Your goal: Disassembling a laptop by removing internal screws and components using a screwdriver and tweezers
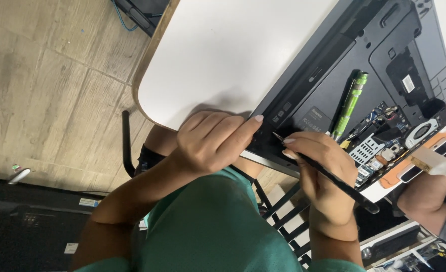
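our left hand (210,141) grips the laptop (349,85) at the table (223,55) edge; our right hand (318,166) holds a black pry tool (333,179) at its corner.

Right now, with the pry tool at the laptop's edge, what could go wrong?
The thin black pry tool in the right hand could slip off the laptop edge toward the left hand bracing it. The green screwdriver lies loose on the casing and might roll onto the exposed circuit board. The laptop overhangs the white table edge, so hard prying could tip it.
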